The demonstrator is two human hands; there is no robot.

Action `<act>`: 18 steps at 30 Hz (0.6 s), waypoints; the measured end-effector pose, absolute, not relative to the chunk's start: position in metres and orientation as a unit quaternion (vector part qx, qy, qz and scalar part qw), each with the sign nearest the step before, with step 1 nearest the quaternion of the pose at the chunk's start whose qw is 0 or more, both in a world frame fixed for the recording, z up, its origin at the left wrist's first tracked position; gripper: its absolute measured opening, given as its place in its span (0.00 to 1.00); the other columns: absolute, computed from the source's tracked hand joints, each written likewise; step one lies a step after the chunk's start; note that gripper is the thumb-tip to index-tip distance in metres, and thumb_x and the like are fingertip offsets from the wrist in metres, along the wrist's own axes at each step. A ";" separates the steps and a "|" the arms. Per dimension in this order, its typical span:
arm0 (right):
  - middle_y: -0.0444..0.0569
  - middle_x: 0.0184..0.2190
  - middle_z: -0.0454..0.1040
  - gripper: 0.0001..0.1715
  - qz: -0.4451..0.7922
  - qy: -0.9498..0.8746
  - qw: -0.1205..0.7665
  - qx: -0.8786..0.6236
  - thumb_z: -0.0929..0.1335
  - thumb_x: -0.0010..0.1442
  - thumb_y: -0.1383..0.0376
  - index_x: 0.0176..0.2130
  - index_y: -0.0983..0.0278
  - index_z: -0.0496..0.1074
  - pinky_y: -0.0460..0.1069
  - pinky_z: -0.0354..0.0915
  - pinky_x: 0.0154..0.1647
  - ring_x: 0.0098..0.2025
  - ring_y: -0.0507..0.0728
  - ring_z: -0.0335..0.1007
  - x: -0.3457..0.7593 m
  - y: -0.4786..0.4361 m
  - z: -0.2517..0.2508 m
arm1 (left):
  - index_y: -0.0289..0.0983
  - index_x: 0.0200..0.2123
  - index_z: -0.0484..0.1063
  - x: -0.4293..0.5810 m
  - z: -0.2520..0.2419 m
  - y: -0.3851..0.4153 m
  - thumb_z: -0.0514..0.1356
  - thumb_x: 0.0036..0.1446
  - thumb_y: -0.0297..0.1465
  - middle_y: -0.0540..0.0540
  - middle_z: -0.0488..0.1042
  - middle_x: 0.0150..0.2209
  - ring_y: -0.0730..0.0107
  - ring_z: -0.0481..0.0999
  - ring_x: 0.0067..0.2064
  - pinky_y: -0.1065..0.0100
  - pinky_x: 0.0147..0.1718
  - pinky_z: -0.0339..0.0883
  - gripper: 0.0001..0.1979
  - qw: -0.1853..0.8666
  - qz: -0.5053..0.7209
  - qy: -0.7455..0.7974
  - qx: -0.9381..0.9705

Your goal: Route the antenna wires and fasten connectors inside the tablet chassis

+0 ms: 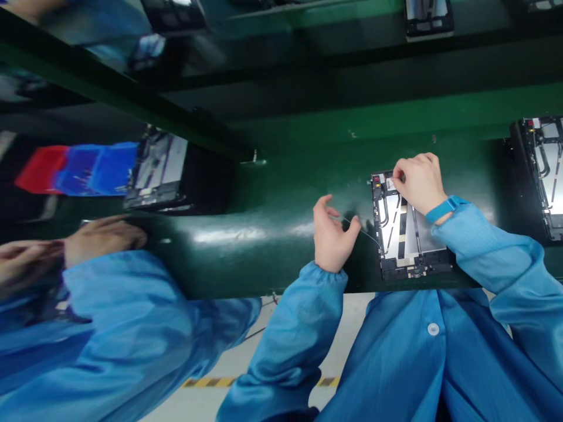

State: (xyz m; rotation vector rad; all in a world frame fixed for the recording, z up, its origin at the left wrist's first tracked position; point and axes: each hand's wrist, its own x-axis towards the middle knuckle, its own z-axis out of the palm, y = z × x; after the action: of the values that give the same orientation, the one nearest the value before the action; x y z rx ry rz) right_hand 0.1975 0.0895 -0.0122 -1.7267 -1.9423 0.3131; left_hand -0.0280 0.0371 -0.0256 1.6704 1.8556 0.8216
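An opened tablet-like device (413, 234) lies on the green bench in front of me, its silvery panels, black cables and boards exposed. Over its upper edge, my right hand (420, 183) is closed in a pinch beside a small white label; whatever lies between the fingertips is hidden. To the left of the device, my left hand (333, 237) is raised with thumb and fingers apart. A thin wire (368, 235) runs from near those fingers to the device's left side; I cannot tell whether the hand touches it.
Another opened device (548, 176) sits on a dark stack at right. At left stand a stack of devices (160, 170), blue sheets (99, 170) and a red sheet (41, 169). A co-worker's hands (103, 239) are close by. A further device (428, 17) lies on the upper shelf.
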 end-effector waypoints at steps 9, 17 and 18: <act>0.46 0.30 0.80 0.10 0.147 -0.729 0.268 -0.612 0.68 0.58 0.72 0.39 0.60 0.76 0.55 0.55 0.48 0.38 0.60 0.72 0.199 0.042 -0.007 | 0.37 0.64 0.59 -0.001 -0.017 0.057 0.62 0.53 0.27 0.39 0.66 0.51 0.67 0.71 0.37 0.62 0.39 0.72 0.35 0.116 0.308 0.636 0.698; 0.47 0.30 0.81 0.10 0.142 -0.714 0.258 -0.635 0.67 0.59 0.73 0.37 0.60 0.76 0.54 0.52 0.44 0.39 0.61 0.73 0.198 0.050 -0.013 | 0.37 0.48 0.75 0.009 -0.001 0.073 0.63 0.55 0.27 0.32 0.67 0.59 0.41 0.68 0.58 0.43 0.57 0.64 0.16 0.034 0.205 0.629 0.749; 0.47 0.30 0.80 0.10 0.142 -0.717 0.252 -0.634 0.67 0.58 0.74 0.37 0.60 0.76 0.54 0.52 0.44 0.39 0.61 0.73 0.197 0.050 -0.011 | 0.37 0.46 0.76 0.008 -0.001 0.075 0.63 0.55 0.27 0.33 0.69 0.57 0.42 0.69 0.57 0.43 0.56 0.65 0.14 0.046 0.202 0.627 0.751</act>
State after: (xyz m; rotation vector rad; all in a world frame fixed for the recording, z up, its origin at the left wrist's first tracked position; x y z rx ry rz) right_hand 0.1974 0.0503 -0.0114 -1.7256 -1.9496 0.3874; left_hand 0.0081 0.0754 -0.0010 2.2917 1.9140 0.6177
